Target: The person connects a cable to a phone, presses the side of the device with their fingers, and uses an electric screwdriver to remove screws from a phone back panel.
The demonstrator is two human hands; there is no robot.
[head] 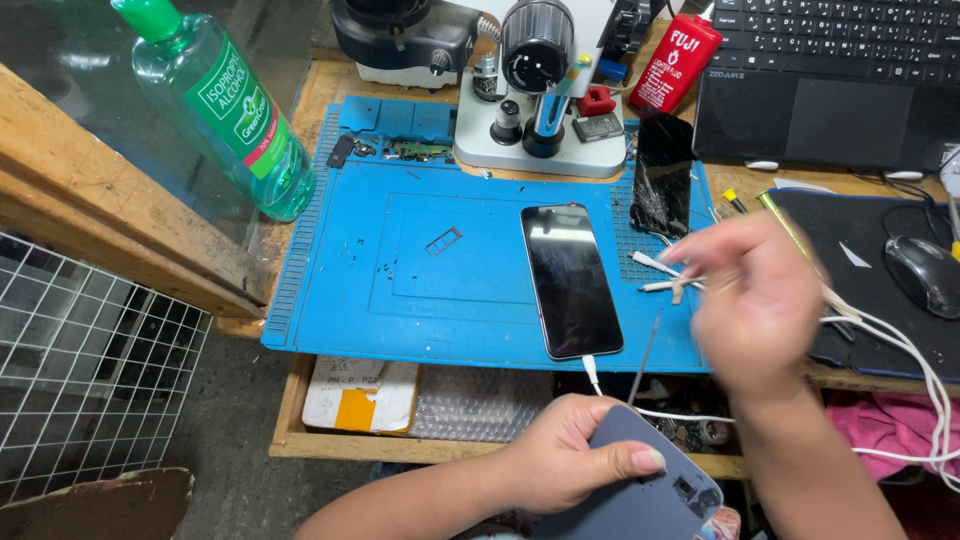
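My left hand (570, 455) grips a grey-blue phone back cover (640, 490) low in the view, thumb across its top edge. My right hand (755, 300) is blurred with motion above the right edge of the blue work mat (400, 290); a thin dark tool (645, 355) hangs just beside it, and I cannot tell whether the fingers hold it. A black-screened phone (570, 278) lies face up on the mat with a white cable (600, 385) plugged into its near end.
A cracked dark phone screen (662, 172) leans near a microscope base (540, 120). A green alcohol bottle (225, 105) stands at left, a red fluid bottle (675, 62), laptop (830, 80), mouse (925, 275) and black pad at right. Small screws and white tweezers (660, 275) dot the mat.
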